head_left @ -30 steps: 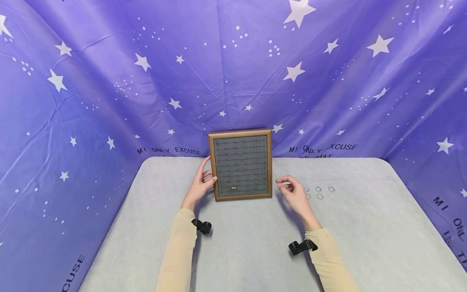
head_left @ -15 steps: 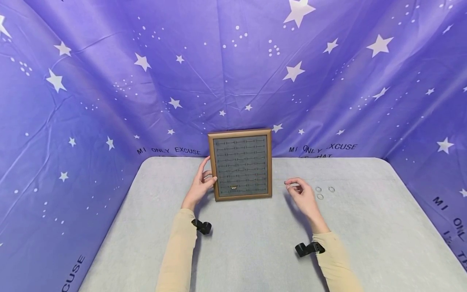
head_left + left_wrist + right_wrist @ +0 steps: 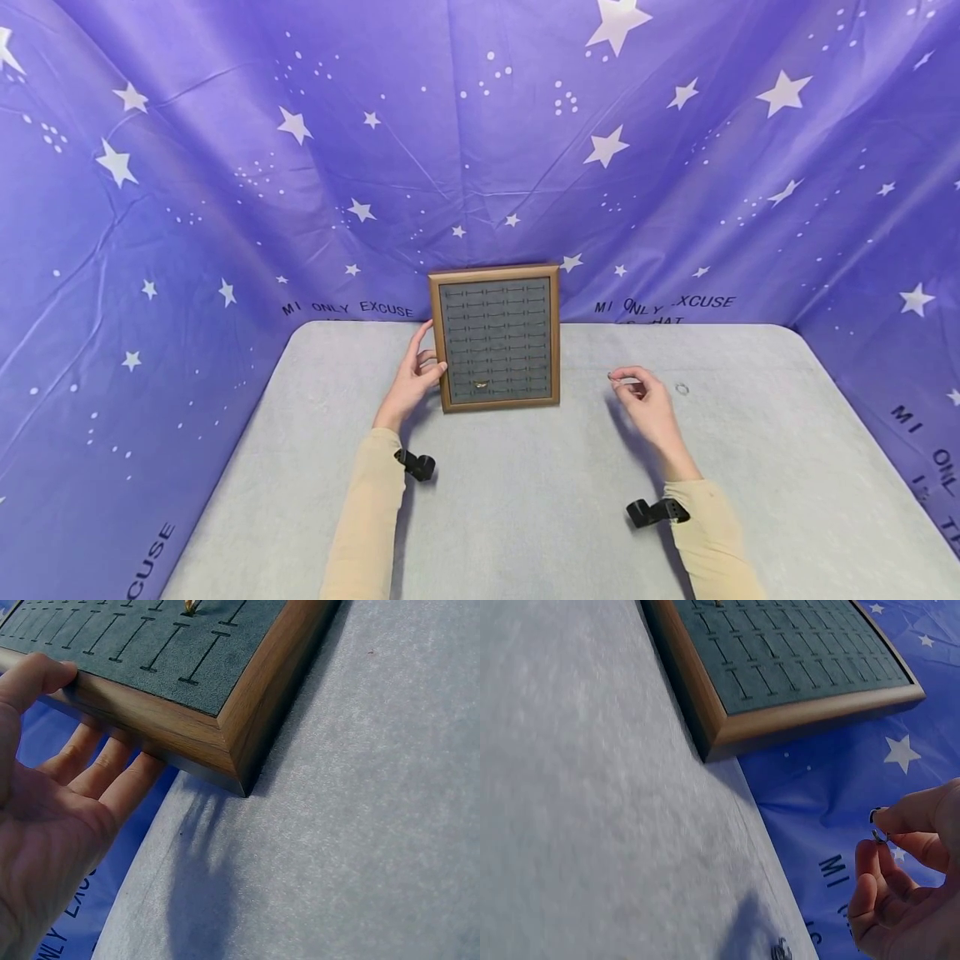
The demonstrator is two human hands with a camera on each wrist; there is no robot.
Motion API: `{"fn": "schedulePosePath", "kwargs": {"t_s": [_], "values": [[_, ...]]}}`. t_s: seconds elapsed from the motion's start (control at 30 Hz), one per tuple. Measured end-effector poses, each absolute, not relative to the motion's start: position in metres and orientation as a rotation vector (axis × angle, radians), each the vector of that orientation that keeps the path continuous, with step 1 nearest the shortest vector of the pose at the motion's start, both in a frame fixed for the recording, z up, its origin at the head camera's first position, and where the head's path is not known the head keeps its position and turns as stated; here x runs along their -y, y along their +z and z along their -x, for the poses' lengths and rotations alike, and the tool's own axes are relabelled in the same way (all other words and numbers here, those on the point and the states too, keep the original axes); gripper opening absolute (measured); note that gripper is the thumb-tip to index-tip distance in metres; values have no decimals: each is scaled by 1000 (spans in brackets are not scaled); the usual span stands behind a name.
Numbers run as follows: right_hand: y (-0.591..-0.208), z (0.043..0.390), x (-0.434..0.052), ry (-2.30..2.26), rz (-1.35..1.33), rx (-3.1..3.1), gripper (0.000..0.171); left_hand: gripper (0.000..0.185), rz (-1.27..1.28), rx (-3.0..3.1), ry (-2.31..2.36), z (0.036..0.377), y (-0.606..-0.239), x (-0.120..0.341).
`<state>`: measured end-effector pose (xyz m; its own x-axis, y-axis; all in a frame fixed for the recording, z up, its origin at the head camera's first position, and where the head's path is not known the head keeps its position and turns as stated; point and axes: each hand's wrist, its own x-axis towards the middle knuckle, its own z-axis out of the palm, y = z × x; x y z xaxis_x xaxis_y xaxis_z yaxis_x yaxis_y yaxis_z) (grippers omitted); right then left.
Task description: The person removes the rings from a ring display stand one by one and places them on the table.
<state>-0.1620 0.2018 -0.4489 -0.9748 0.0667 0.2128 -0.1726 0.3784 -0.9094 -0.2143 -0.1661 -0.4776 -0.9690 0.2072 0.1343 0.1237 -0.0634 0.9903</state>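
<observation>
A wooden-framed ring display board (image 3: 495,333) with a dark grey slotted pad leans upright on the table. My left hand (image 3: 411,385) grips its left side. In the left wrist view the thumb (image 3: 56,673) lies on the wooden front and the other fingers are behind the frame. One gold-coloured ring (image 3: 481,384) sits in a slot near the bottom left of the pad. To the right of the board, my right hand (image 3: 648,408) pinches a small silver ring (image 3: 880,837) between thumb and fingertips, above the table. Another silver ring (image 3: 682,389) lies on the table beside this hand.
The light grey table (image 3: 525,500) runs back to a purple star-printed cloth (image 3: 375,150), which also hangs at both sides. Each wrist wears a black camera, such as the right one (image 3: 656,512).
My right hand has moved to the right with the ring, away from the board. Several rings on the table have become hidden behind it. The left hand and board have stayed put.
</observation>
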Motion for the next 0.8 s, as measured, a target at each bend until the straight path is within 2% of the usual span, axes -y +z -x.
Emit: {"fn": "schedulePosePath", "kwargs": {"t_s": [0.23, 0.5, 0.8], "values": [[-455, 160, -216, 1580, -95, 2435, 13, 79, -366, -2103, 2219, 213, -477, 166], [-488, 171, -249, 1520, -26, 2475, 15, 79, -362, -2108, 2220, 213, -476, 166], [-493, 170, -270, 1466, 19, 2469, 15, 78, -371, -2109, 2222, 213, -476, 165]]}}
